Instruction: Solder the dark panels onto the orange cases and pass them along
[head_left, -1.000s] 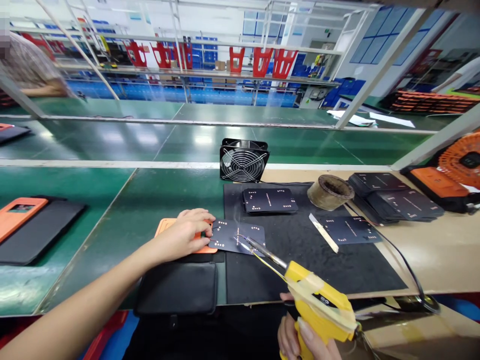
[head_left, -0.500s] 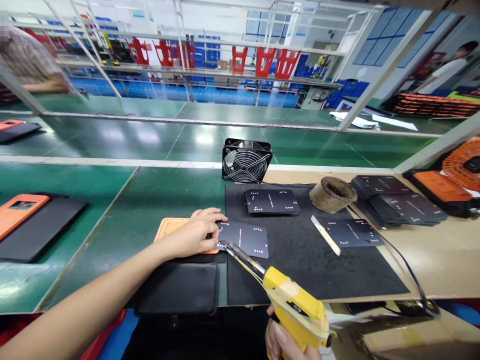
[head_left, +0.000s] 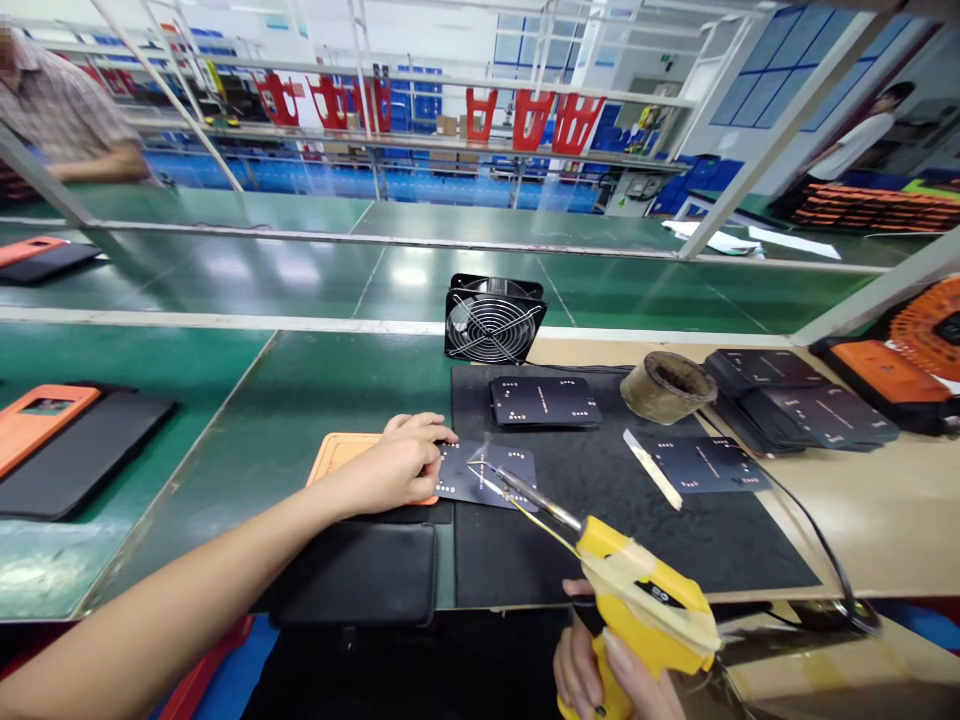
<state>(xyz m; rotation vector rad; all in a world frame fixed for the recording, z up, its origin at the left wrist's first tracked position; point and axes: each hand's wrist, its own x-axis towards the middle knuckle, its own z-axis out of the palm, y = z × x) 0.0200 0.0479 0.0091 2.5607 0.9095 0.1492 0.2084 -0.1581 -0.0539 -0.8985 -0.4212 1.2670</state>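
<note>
My left hand (head_left: 401,462) presses its curled fingers on the left edge of a dark blue circuit board (head_left: 487,472) lying half on an orange case (head_left: 341,455) and half on the black mat (head_left: 622,530). My right hand (head_left: 600,675) grips a yellow soldering gun (head_left: 637,605). Its metal tip (head_left: 491,470) touches the middle of that board, with a thin wisp of smoke above it.
A black fan (head_left: 491,320) stands behind the mat. More boards lie at the mat's back (head_left: 544,400), at its right (head_left: 705,462) and in stacks (head_left: 802,400) at the far right. A brown solder-tip holder (head_left: 667,385), a flat stick (head_left: 651,468), a black pouch (head_left: 356,572). A person (head_left: 60,110) works at the far left.
The soldering gun swung from the board's left edge back right, its tip now on the board's middle. My left hand stayed on the board.
</note>
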